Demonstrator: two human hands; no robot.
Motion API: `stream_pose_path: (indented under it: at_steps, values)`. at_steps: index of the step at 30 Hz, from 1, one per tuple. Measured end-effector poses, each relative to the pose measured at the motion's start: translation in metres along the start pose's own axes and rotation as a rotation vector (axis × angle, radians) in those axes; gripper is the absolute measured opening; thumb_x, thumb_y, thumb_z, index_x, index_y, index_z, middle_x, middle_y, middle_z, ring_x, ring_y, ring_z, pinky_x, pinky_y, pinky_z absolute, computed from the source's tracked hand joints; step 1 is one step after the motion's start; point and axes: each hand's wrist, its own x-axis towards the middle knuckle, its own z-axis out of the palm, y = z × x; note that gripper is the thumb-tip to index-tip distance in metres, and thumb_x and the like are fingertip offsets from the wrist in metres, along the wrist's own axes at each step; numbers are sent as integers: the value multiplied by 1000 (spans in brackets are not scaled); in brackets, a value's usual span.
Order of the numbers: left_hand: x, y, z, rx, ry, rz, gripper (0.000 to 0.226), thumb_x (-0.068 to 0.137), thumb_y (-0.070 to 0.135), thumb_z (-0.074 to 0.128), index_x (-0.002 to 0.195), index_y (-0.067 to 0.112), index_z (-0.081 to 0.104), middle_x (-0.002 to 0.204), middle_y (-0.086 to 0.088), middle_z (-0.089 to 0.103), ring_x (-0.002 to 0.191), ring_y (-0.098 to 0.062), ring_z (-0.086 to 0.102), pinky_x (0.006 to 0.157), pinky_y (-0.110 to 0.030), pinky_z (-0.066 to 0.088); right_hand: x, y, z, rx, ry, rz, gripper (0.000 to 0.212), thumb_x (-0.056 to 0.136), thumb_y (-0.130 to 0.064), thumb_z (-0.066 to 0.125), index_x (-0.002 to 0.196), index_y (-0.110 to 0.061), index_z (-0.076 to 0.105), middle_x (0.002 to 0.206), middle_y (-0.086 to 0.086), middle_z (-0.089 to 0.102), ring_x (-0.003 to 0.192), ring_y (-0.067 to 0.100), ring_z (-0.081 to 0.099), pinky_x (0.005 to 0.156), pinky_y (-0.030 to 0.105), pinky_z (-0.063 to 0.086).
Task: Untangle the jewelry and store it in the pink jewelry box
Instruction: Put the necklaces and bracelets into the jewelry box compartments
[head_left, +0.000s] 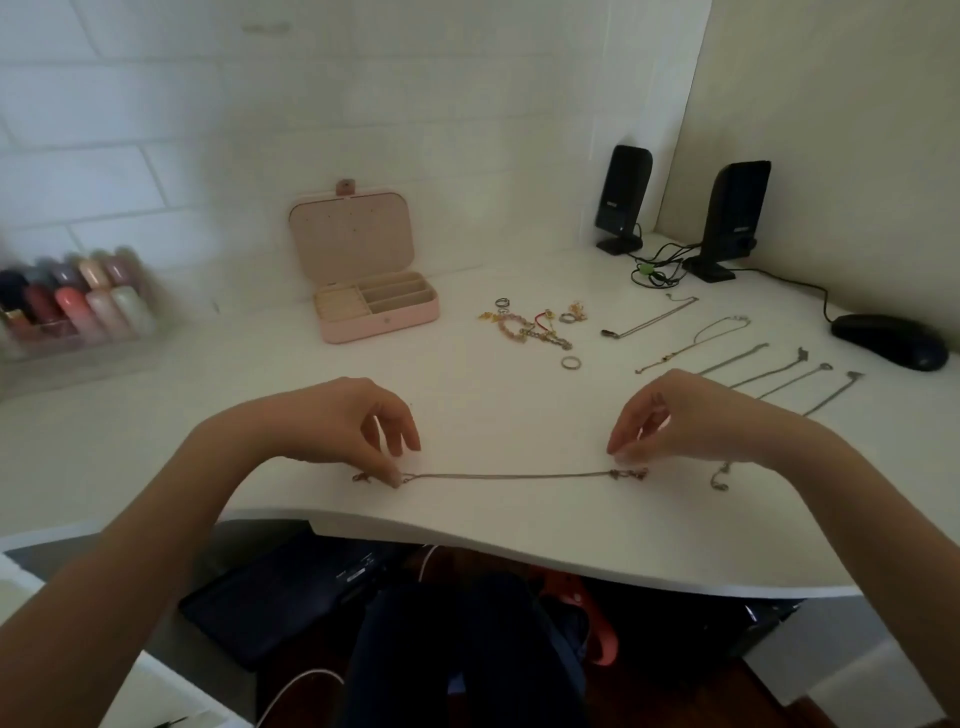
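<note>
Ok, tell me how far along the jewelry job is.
Partly done. Several chains already lie straight and separate on the right of the desk. In hand: the left hand and right hand stretch one chain flat near the desk edge. Left: a small pile of bracelets and rings looks unsorted, and the open pink box appears empty, so nothing is stored yet.

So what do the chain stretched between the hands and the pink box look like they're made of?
The chain looks like thin metal, silvery to rose in tone: a fine, taut line with small clasp-like bits at both ends. Plating or alloy can't be told. The pink jewelry box looks like matte faux leather or plastic outside, with a pale, soft-looking lining, possibly velvet; the blur leaves that open.
</note>
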Motion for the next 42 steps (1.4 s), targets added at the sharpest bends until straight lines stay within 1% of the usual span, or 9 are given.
stream_pose_path:
  at_steps: [6,14,20,24,26,28,31,36,42]
  values:
    - [36,5,-6,-32,345,100,15,82,31,71,96,29,66,94,14,65,86,5,59,71,-9,45,54,-2,-13,-76,324,-26,24,91,-30,61,113,-26,67,115,-5,65,97,6,58,84,26,49]
    - [129,18,0,75,463,234,43,99,28,43,140,15,44,148,-2,40,137,-15,35,109,-19,20,97,-11,34,-300,73,-140,58,101,-40,30,152,-18,15,160,0,10,146,10,8,118,34,3]
    - [170,-4,10,101,355,270,46,102,20,33,147,15,28,156,-3,20,144,-11,16,116,-21,6,107,-13,44,-199,18,-375,50,103,-28,34,150,-28,20,156,-9,22,142,-4,14,119,28,-5]
    - [173,-18,15,-61,465,316,49,99,30,34,146,19,31,154,-1,28,143,-14,23,113,-18,11,117,-21,31,200,28,-442,38,98,-9,46,132,-27,53,129,-16,56,118,-16,44,108,8,22]
    - [176,-18,12,-4,444,345,50,100,28,34,149,20,25,156,2,19,145,-10,14,116,-20,6,128,-15,9,237,338,-345,36,97,-5,47,125,-21,61,114,-17,61,102,-16,53,97,8,36]
    - [184,-17,11,104,424,374,51,101,31,30,150,22,19,158,4,13,146,-9,8,118,-25,4,141,-2,-11,85,572,-125,40,99,-5,41,132,-23,55,136,-3,53,121,6,51,108,21,32]
    - [193,-11,11,176,395,409,56,97,46,24,147,23,28,156,4,22,145,-10,15,118,-35,14,152,16,-13,-256,467,133,51,101,-2,30,145,-27,37,156,5,25,145,23,19,117,34,4]
    - [192,-15,8,92,551,442,34,90,42,44,106,16,58,109,-1,62,103,-21,56,89,-37,44,157,24,-1,-428,469,-30,34,101,-19,40,128,-27,58,136,-4,56,137,10,35,117,33,-4]
    - [189,-17,1,0,602,342,34,91,48,38,75,22,52,82,3,60,81,-15,53,76,-36,43,158,15,2,-367,544,-85,17,93,-26,57,101,-14,67,107,2,63,106,19,49,96,28,30]
